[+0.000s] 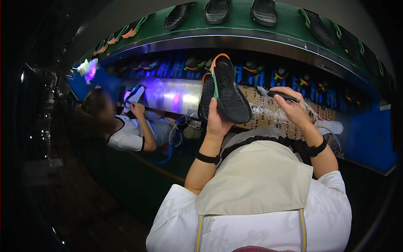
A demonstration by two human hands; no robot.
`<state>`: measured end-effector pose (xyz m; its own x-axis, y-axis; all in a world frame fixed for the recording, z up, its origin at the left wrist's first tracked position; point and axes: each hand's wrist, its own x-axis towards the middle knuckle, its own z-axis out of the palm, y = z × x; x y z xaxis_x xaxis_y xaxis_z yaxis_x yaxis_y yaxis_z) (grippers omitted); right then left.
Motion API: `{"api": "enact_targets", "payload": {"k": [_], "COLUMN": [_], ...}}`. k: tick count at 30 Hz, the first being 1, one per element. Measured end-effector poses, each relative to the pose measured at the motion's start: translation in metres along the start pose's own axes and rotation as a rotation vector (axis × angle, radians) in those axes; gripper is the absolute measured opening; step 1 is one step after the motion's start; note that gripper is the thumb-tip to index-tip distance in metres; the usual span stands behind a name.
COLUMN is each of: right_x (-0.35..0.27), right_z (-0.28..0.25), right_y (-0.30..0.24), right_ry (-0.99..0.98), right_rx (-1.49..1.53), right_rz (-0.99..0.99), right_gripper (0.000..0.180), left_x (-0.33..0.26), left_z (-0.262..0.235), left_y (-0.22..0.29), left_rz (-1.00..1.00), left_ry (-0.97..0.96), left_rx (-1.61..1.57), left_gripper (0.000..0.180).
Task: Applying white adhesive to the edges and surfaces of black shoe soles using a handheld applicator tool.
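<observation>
Left-hand fingers (215,110) clamped on two black rubber shoe soles with orange-green rims (228,90), raised upright above the cardboard-covered bench (268,113). Right hand (294,108) closed around a slim dark pen-like tool (282,96), just beside the soles. Best kept steady, tread facing the tool, tip worked along the rim. Little room ahead: curved steel conveyor edge (235,42) close; co-worker's hand (137,110) well apart on the left.

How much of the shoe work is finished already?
Done, it seems: black soles lie in a row on the green belt above. In hand: the left hand holds up two soles, the right hand a dark pen-like tool. What is left cannot be told.
</observation>
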<state>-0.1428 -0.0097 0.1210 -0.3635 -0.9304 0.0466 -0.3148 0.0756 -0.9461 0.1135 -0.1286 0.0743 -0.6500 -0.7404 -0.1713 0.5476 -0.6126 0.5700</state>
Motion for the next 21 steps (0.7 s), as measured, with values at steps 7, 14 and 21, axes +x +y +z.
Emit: {"api": "enact_targets", "payload": {"k": [7,14,21], "right_x": [-0.013,-0.018,-0.017], "right_z": [0.000,0.004,0.009], "right_y": [0.017,0.024,0.021], "right_ry": [0.083,0.023,0.009], "right_rx": [0.059,0.072,0.079], "right_rz": [0.007,0.058,0.040], "right_gripper": [0.027,0.028,0.029], "left_x": [-0.013,-0.018,-0.024], "left_z": [-0.022,-0.033,-0.019], "left_y": [0.014,0.014,0.026], "left_rz": [-0.117,-0.107,-0.127], "left_ry": [-0.264,-0.282,-0.287], "left_rx": [-0.521,-0.710,-0.369], "left_gripper": [0.081,0.078,0.074]}}
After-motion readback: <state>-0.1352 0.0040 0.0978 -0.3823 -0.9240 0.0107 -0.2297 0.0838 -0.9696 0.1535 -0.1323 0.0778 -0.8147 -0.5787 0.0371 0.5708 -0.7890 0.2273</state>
